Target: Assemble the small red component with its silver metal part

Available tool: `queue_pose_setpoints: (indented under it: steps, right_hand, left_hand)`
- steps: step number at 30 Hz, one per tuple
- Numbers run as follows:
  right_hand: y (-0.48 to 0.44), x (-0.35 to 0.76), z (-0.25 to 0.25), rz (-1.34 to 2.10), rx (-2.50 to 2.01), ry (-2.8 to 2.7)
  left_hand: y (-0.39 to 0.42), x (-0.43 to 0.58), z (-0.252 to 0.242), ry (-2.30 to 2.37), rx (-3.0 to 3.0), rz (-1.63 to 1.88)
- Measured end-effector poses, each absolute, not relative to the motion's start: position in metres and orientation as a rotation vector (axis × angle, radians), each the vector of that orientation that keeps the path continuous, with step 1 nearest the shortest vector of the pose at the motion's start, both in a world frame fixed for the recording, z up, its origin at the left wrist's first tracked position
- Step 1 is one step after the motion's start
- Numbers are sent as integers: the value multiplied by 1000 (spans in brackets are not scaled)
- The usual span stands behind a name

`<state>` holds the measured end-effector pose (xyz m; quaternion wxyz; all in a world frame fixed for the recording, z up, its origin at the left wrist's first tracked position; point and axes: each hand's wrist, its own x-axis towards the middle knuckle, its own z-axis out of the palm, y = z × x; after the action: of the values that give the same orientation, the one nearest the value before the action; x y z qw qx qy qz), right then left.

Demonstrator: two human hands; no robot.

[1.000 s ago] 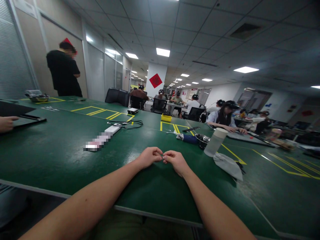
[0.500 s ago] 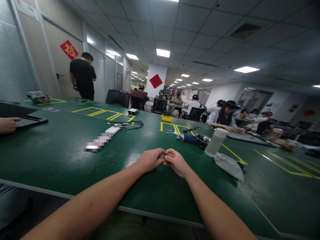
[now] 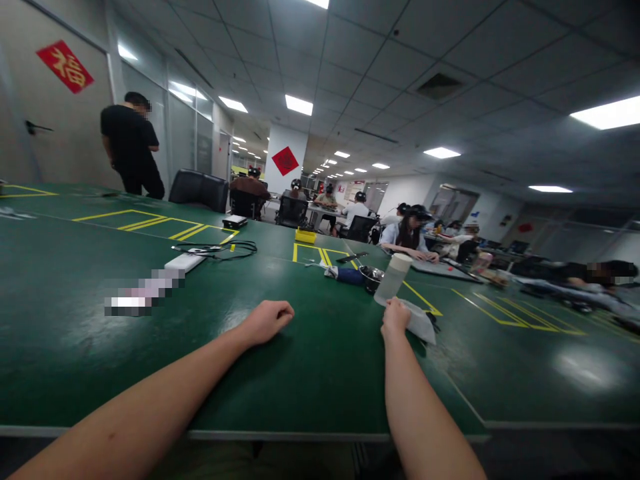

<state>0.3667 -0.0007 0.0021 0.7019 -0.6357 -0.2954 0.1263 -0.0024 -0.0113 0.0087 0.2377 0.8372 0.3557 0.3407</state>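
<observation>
The left hand (image 3: 270, 321) curls loosely and the right hand (image 3: 397, 317) is bunched, contents of both indiscernible, while the grey cloth pouch (image 3: 421, 324) immediately right of the latter looks light, limp, best gathered mid-body.

head view | worn on head | faces forward-down | table (image 3: 320, 380) close

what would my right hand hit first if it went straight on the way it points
Likely the translucent bottle, just beyond your right hand, though depth is unclear and the grey pouch lies close by.
</observation>
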Motion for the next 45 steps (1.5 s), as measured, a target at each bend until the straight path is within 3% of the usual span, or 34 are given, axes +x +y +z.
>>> queue_pose_setpoints:
  steps: [7, 21, 24, 28, 33, 45]
  right_hand:
    - [-7, 388, -9, 15, -1568, -355]
    - [-16, 411, 15, 57, -1290, -255]
    - [-12, 404, 10, 130, -1412, -412]
    - [0, 384, -1, 51, -1957, -944]
    - [13, 370, -8, 110, -2122, -1260]
    - [5, 377, -6, 19, -2262, -1233]
  left_hand:
    - [-9, -4, 8, 980, 2321, 920]
    - [-10, -6, 12, 970, 2335, 896]
    - [-8, -7, 11, 968, 2347, 867]
    - [-5, -8, 8, 972, 2366, 846]
    - [-5, -7, 7, 975, 2364, 847]
    - [-3, -6, 4, 974, 2349, 845]
